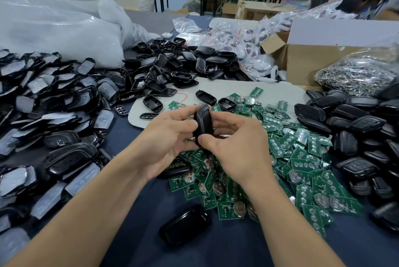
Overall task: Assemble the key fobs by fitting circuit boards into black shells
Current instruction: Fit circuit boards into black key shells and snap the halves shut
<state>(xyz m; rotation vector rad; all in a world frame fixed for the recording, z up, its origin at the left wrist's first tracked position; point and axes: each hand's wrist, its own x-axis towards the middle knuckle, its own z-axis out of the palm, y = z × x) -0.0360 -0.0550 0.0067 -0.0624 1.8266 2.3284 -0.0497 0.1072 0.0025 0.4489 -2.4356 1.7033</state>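
A shell is gripped edge-on by curled fingers of left hand and right hand. Squeezed unevenly between the thumbs, its seam may be left gaping

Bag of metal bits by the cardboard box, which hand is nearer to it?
Right. The right hand is down and left of the bag, gripping the black key fob; the left hand grips the fob's other side, farther left.
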